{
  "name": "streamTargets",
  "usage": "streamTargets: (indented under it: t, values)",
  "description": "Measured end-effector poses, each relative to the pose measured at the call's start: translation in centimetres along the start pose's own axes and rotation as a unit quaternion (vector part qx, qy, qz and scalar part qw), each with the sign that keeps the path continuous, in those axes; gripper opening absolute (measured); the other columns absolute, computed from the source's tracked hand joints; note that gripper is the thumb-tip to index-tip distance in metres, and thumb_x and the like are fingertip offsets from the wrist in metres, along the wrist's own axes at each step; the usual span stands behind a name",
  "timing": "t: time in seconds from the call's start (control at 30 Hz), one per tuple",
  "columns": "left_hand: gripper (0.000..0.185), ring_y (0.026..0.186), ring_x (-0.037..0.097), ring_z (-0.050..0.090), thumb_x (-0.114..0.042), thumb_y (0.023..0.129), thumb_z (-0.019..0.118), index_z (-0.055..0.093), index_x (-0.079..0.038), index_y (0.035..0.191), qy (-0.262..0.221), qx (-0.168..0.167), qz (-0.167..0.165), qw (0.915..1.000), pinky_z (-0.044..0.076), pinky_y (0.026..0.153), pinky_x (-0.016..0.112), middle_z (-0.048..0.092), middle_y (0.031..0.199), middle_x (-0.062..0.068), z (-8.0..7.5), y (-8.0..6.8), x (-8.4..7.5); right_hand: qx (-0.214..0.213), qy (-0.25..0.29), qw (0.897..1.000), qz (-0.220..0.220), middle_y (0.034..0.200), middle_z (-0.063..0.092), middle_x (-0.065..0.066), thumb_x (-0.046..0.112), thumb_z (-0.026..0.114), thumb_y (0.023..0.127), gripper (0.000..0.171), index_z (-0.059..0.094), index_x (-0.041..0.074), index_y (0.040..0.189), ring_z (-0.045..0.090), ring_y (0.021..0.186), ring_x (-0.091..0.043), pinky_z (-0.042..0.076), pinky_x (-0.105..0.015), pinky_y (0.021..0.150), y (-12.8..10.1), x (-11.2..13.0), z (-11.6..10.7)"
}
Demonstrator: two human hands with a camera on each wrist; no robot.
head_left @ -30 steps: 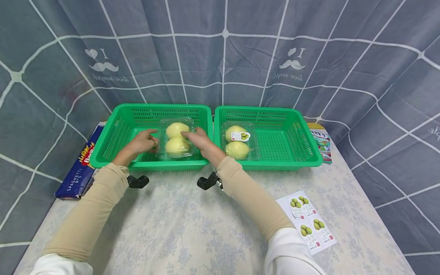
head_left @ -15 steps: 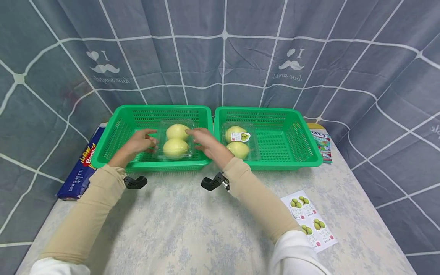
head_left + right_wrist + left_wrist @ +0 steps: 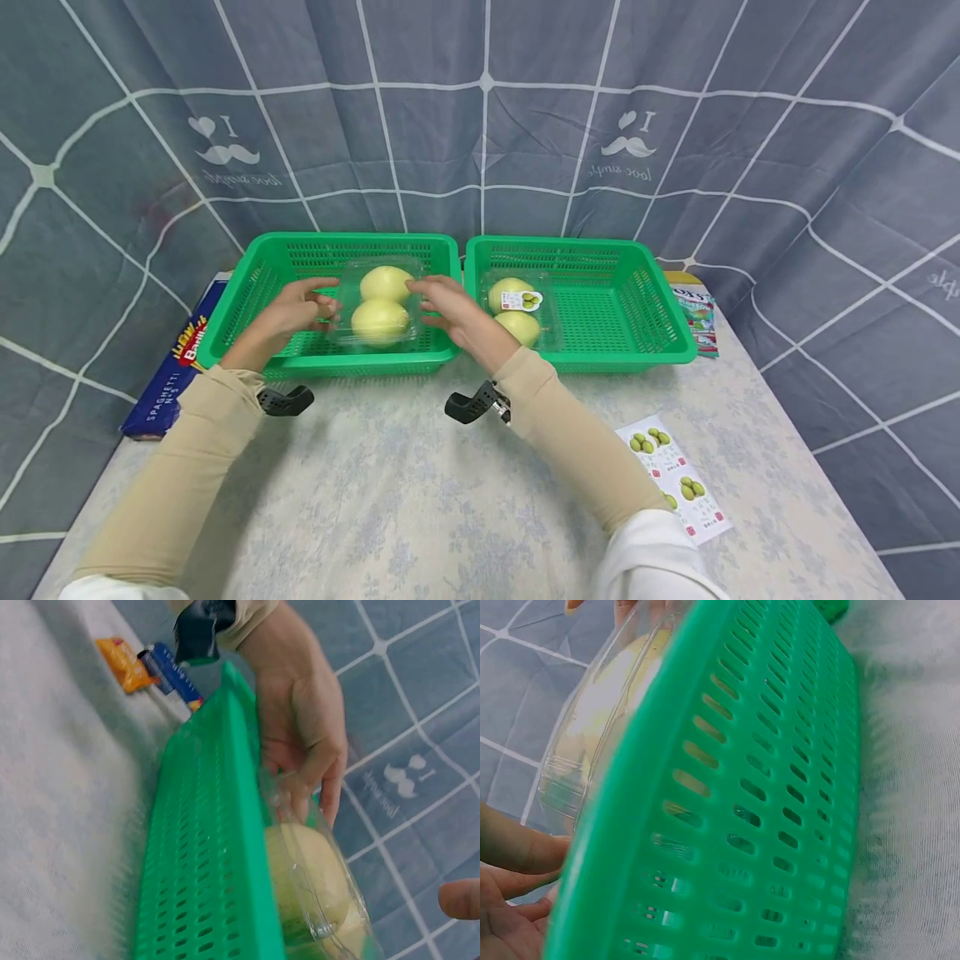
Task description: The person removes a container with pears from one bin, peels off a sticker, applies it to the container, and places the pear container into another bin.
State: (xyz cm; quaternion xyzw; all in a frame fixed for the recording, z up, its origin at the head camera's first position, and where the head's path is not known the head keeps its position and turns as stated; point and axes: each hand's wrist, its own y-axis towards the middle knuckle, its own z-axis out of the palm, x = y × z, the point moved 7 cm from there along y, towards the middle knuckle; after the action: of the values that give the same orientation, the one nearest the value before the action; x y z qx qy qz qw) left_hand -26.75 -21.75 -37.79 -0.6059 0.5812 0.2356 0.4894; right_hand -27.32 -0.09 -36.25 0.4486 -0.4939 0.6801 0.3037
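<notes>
Both hands grasp one clear plastic clamshell of two pale yellow-green fruits: the left hand pinches its left edge and the right hand curls over its right edge. Compared with a second ago, the pack sits a little higher, close to the rim of the left green basket, where earlier it lay low on the mesh floor; the forearms have also drawn back slightly. Judged from that, the pack is being lifted out of the basket rather than settled into it.

Seen from the right wrist, the clamshell is thin, glossy and domed, with a moulded rim that catches the light, and the fruit inside looks smooth and rounded. The basket wall is rigid plastic pierced with rows of small slots. A second clamshell with a printed label rests in the right green basket. On the pale floral tablecloth lies a sheet of fruit stickers, and a blue spaghetti box lies beside the left basket.
</notes>
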Motion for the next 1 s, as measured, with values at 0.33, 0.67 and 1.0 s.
streamTargets:
  t: [0.33, 0.67, 1.0]
  values:
    - [0.065, 0.09, 0.001, 0.063, -0.009, 0.105, 0.049, 0.017, -0.011, 0.162, -0.057, -0.009, 0.027, 0.9979, 0.058, 0.086, 0.021, 0.05, 0.124, 0.008, -0.3, -1.6, -1.5, -0.02, 0.03, 0.998, -0.042, 0.157, 0.042, -0.012, 0.019, 0.055, 0.104, 0.059, 0.032, 0.007, 0.156, 0.042, 0.146, -0.03, 0.042, -0.041, 0.118, -2.1, 1.7, -1.1]
    - [0.067, 0.096, 0.0, 0.064, -0.017, 0.105, 0.053, 0.019, -0.016, 0.162, -0.081, 0.0, 0.051, 0.9954, 0.057, 0.089, 0.021, 0.053, 0.113, -0.004, 0.1, -3.4, -3.4, -0.054, 0.085, 0.993, -0.067, 0.149, 0.05, -0.012, 0.013, 0.06, 0.1, 0.054, 0.043, 0.006, 0.151, 0.055, 0.132, -0.028, 0.051, -0.037, 0.11, -3.9, 1.7, -2.7]
    - [0.068, 0.096, 0.002, 0.065, -0.019, 0.104, 0.056, 0.021, -0.014, 0.162, -0.087, 0.012, 0.08, 0.9929, 0.058, 0.086, 0.021, 0.058, 0.109, -0.009, 1.2, -5.8, -4.6, -0.032, 0.13, 0.988, -0.083, 0.128, 0.058, -0.009, 0.011, 0.056, 0.101, 0.048, 0.046, 0.006, 0.148, 0.059, 0.109, -0.019, 0.047, -0.04, 0.111, -6.2, 1.3, -3.7]
